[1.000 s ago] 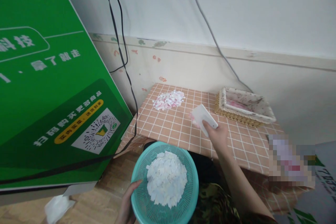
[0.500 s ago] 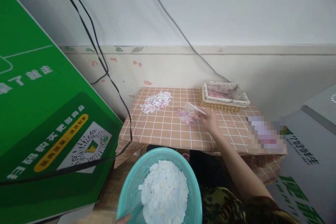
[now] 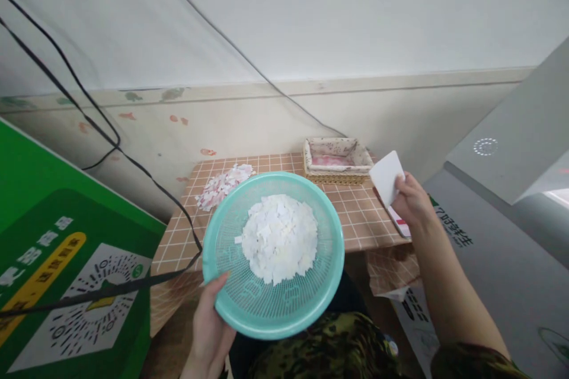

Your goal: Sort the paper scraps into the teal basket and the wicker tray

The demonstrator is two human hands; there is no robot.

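My left hand [image 3: 212, 323] grips the near-left rim of a round teal plastic basket [image 3: 231, 302], thumb over the edge. Inside it lies a heap of small white paper-like pieces [image 3: 280, 240]. The basket is level, in front of and partly over the table edge. Held up at the right, my right hand [image 3: 413, 198] pinches a flat white card with rounded corners [image 3: 386, 176]. Behind the basket's left side, a pile of pink and white pieces [image 3: 222, 185] sits on the table. The basket hides the table's middle.
A cloth-lined wicker basket [image 3: 338, 174] with something pink inside stands at the back of the checked table [image 3: 360, 225]. A flat phone-like object [image 3: 400, 223] lies near the right edge. Black cables [image 3: 151, 174] hang left, beside a green panel [image 3: 111, 189]. Grey cabinet [image 3: 498, 249] at right.
The teal basket has risen from low in front of me to the table's edge. My right hand, with the white card, has moved right and up from the table. The view has shifted right.
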